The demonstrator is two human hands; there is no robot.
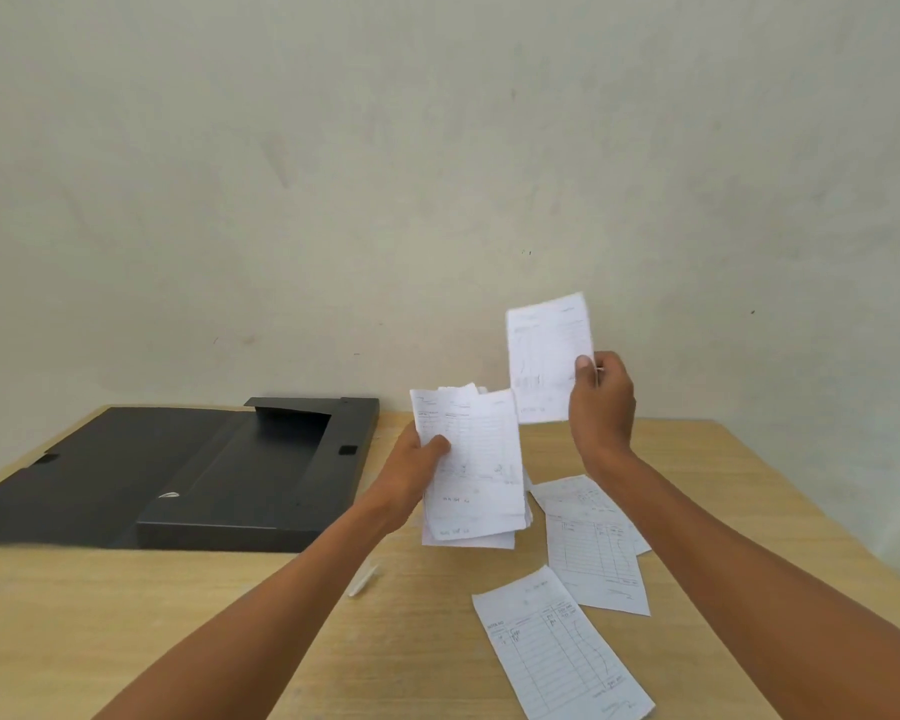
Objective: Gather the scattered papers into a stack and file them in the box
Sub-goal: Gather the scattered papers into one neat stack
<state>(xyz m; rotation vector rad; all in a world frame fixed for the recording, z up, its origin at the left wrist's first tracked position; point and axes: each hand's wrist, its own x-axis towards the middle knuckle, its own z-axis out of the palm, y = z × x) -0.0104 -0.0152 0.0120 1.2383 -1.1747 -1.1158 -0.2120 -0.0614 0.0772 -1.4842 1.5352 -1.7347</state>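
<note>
My left hand [417, 467] grips a stack of several white printed papers [476, 475], held upright above the table's middle. My right hand [601, 402] pinches a single sheet [544, 356] by its right edge, raised just up and right of the stack, apart from it. On the wooden table [178, 615] lie three more sheets: one near the front [559, 646], one beside it [596, 558], and one partly hidden beneath that [567, 493]. The black file box [240, 480] lies open at the left, its lid folded out flat.
A small white scrap [363, 579] lies on the table in front of the box. A plain pale wall [437, 174] rises directly behind the table. The table's right edge runs diagonally at the far right.
</note>
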